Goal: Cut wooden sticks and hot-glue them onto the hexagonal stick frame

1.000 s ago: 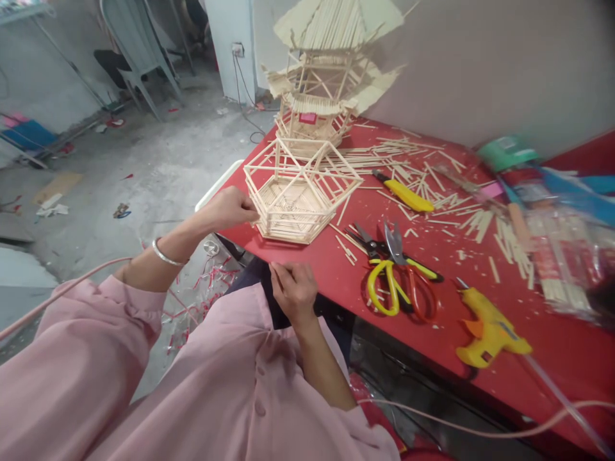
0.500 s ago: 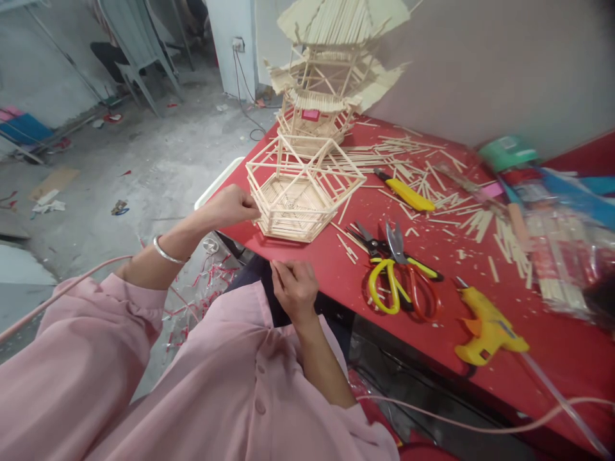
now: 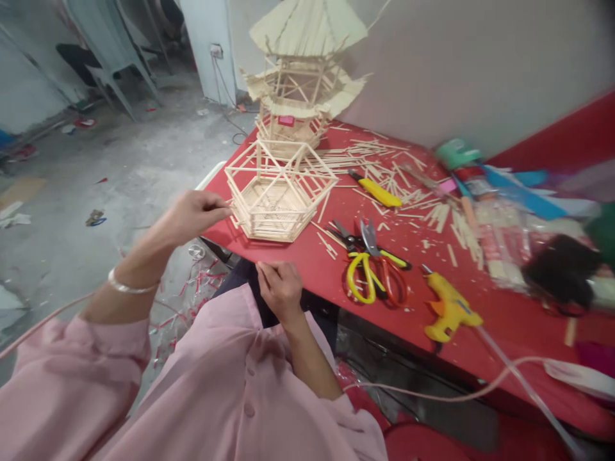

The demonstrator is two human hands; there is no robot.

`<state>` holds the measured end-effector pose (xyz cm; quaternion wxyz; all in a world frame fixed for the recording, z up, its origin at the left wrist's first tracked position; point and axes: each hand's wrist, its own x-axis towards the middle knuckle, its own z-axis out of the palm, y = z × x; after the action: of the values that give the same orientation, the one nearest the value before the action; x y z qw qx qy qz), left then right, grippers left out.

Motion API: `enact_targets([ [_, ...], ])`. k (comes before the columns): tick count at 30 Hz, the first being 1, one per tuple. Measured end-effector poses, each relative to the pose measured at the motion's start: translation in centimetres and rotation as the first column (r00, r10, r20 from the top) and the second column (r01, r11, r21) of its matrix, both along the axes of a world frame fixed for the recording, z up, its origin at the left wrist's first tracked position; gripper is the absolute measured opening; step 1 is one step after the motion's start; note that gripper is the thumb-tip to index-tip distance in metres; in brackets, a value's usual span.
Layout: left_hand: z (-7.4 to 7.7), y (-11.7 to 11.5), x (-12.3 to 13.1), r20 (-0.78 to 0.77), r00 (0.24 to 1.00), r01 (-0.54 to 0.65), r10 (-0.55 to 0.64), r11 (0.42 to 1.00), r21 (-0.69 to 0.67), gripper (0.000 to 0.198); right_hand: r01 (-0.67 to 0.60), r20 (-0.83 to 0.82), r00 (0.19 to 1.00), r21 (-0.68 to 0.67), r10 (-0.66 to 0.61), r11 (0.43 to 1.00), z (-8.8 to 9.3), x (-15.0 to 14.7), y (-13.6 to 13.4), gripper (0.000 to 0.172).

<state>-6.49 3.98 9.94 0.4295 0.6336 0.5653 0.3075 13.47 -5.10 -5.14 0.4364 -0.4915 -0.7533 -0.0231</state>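
A hexagonal frame of thin wooden sticks (image 3: pixel 276 227), with a slatted floor and open sides, stands near the front left of the red table (image 3: pixel 317 272). Beside its left wall is my left hand (image 3: pixel 195 214), fingers pinched, the tips close to the sticks; whether they touch is unclear. My right hand (image 3: pixel 282 289) is curled closed at the table's front edge, below the frame. Anything in either hand is too small or hidden to make out. Behind the frame rises a tiered stick pagoda (image 3: pixel 307 38) with slatted roofs.
Loose sticks (image 3: pixel 365 150) are strewn across the back. To the right lie a yellow-handled cutter (image 3: pixel 382 192), yellow-handled scissors (image 3: pixel 358 282), red-handled scissors (image 3: pixel 396 285) and a yellow glue gun (image 3: pixel 449 307). Bagged sticks (image 3: pixel 502 237) sit farther right. A pink cord (image 3: pixel 432 398) hangs along the front.
My view has swung to the right, so the table things appear farther left. My left hand has drawn slightly left from the frame. My right hand keeps its curled pose.
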Motion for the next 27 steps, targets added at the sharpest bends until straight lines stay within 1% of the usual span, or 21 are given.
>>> enact_targets([
  [1,0.3,-1.1,0.0,0.074,0.997,0.01,-0.007,0.999,-0.045,0.015,0.0,-0.006,1.0,-0.01,0.0,1.0,0.0,-0.1,0.0,0.011],
  [2,0.5,-2.2,0.1,0.194,0.98,0.054,-0.035,0.994,-0.094,0.016,0.001,-0.012,1.0,-0.017,-0.002,1.0,0.0,-0.1,0.1,0.011],
  [4,0.1,-4.3,1.0,0.423,0.903,0.138,-0.071,0.982,-0.13,0.017,0.007,-0.032,0.999,-0.037,-0.008,0.999,0.3,-0.2,0.2,0.012],
  [6,-1.0,-5.8,2.8,0.547,0.83,0.245,-0.11,0.952,-0.181,0.018,-0.004,-0.074,0.997,-0.076,-0.001,0.997,1.0,-0.1,0.0,0.014],
  [7,-1.8,-6.2,3.9,0.607,0.788,0.275,-0.1,0.94,-0.202,0.02,-0.014,-0.102,0.995,-0.1,0.004,0.995,1.5,0.2,-0.3,0.016],
  [9,-3.5,-6.4,6.3,0.711,0.703,0.299,-0.026,0.917,-0.262,0.024,-0.03,-0.153,0.988,-0.153,0.006,0.988,2.8,1.0,-1.2,0.018],
  [10,-4.3,-6.2,7.4,0.741,0.671,0.288,0.026,0.912,-0.293,0.025,-0.032,-0.17,0.985,-0.177,0.002,0.984,3.5,1.7,-1.8,0.018],
  [12,-5.9,-5.7,9.3,0.772,0.625,0.262,0.117,0.9,-0.349,0.029,-0.005,-0.18,0.983,-0.221,-0.036,0.975,5.0,3.3,-3.0,0.019],
  [14,-7.4,-5.2,10.7,0.775,0.609,0.273,0.167,0.874,-0.403,0.038,0.062,-0.173,0.979,-0.255,-0.108,0.965,6.6,5.2,-4.0,0.019],
  [15,-8.0,-5.0,11.2,0.771,0.608,0.272,0.186,0.865,-0.423,0.036,0.103,-0.168,0.974,-0.27,-0.152,0.957,7.3,6.2,-4.4,0.019],
  [17,-8.8,-4.6,12.1,0.76,0.62,0.287,0.197,0.844,-0.453,0.035,0.176,-0.158,0.96,-0.296,-0.23,0.939,8.7,8.1,-4.8,0.02],
  [20,-9.5,-4.3,13.1,0.77,0.604,0.296,0.206,0.84,-0.456,0.037,0.25,-0.134,0.944,-0.312,-0.303,0.917,10.2,10.5,-4.8,0.019],
  [23,-9.8,-3.8,13.7,0.779,0.591,0.306,0.209,0.835,-0.457,0.038,0.308,-0.084,0.934,-0.306,-0.348,0.901,10.5,11.9,-4.5,0.02],
  [27,-10.0,-3.3,14.1,0.762,0.585,0.293,0.278,0.803,-0.518,0.037,0.326,-0.058,0.929,-0.334,-0.365,0.884,9.4,12.2,-4.3,0.022],
])
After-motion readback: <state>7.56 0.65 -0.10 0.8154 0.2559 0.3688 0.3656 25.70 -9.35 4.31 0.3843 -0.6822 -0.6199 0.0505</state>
